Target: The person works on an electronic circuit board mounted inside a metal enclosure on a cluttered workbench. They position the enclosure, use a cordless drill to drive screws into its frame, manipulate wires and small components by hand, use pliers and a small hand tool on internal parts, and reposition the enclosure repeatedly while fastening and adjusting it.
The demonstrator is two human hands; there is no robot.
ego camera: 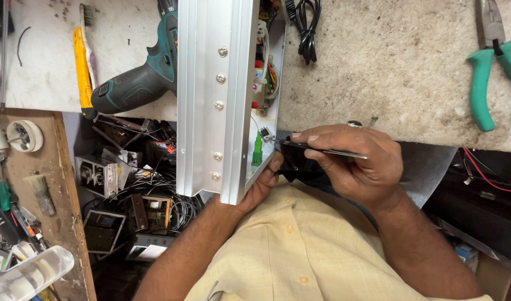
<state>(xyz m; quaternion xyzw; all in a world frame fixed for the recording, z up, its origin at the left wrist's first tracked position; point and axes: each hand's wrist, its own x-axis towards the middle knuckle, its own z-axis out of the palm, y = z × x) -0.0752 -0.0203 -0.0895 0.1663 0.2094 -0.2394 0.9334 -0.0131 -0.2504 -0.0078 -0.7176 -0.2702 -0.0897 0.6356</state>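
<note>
Aluminium housing stands on edge, overhanging the workbench's near edge, open side toward the right hand. Left hand cups its lower corner, fingers closed under the rim. Right hand pinches a thin metal tool, tip touching a small fitting just above a green connector inside. Step in hand looks like working that fitting; the next move calls for a steady housing and a light tip, clear of the wires. Drill lies untouched at left, green-handled pliers at the bench's far right.
</note>
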